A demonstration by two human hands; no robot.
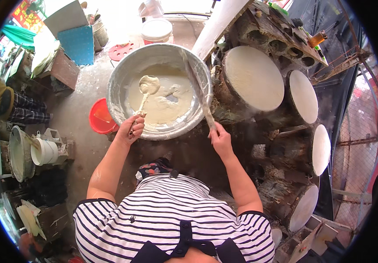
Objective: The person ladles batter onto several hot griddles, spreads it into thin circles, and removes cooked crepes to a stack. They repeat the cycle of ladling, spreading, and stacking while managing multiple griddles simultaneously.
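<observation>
In front of me stands a large metal basin point(115, 87) with thick, pale batter point(154, 108) inside. My left hand point(130, 129) is closed round the handle of a ladle point(149, 85). Its batter-coated bowl is over the middle of the basin. My right hand point(220, 140) grips the near end of a long, flat stick point(200, 87) smeared with batter. That stick runs across the right side of the basin, over the near rim. Whether its far end touches the batter, I cannot tell.
On the right are several round stoves with pale round tops point(253, 78). A red bucket point(102, 116) sits left of the basin, and a lidded white tub point(156, 30) behind it. At far left stand a white bucket point(45, 151) and a person in plaid trousers point(29, 109).
</observation>
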